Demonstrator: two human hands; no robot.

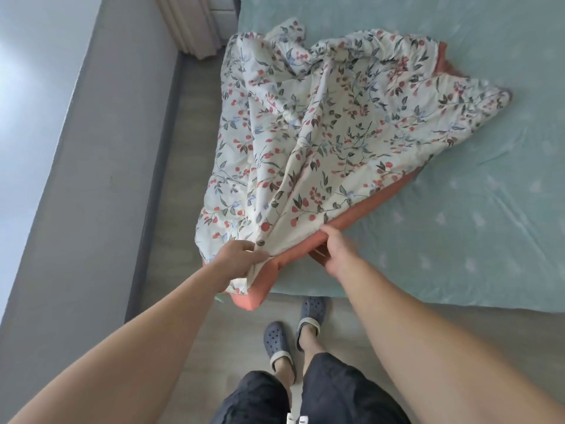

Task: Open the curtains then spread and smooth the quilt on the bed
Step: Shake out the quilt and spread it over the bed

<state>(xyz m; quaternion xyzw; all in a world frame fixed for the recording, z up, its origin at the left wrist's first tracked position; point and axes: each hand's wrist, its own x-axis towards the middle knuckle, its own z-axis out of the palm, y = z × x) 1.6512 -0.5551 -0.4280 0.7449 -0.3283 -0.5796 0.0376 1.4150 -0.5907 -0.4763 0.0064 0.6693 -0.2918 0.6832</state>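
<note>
We are seeing the quilt [308, 142] lying bunched on the near left part of the bed [458, 209], its floral side up and its coral underside showing along the near edge, with one corner hanging over the bed's foot. A curtain [189, 26] is hanging gathered at the far left, beside the grey wall [76, 179]. Our feet in grey clogs [293, 332] are standing on the floor by the bed's foot. Our left hand [238, 258] is gripping the quilt's near corner, fingers curled into the cloth. Our right hand [339, 252] is pinching the coral edge just beside it, both arms reaching forward.
</note>
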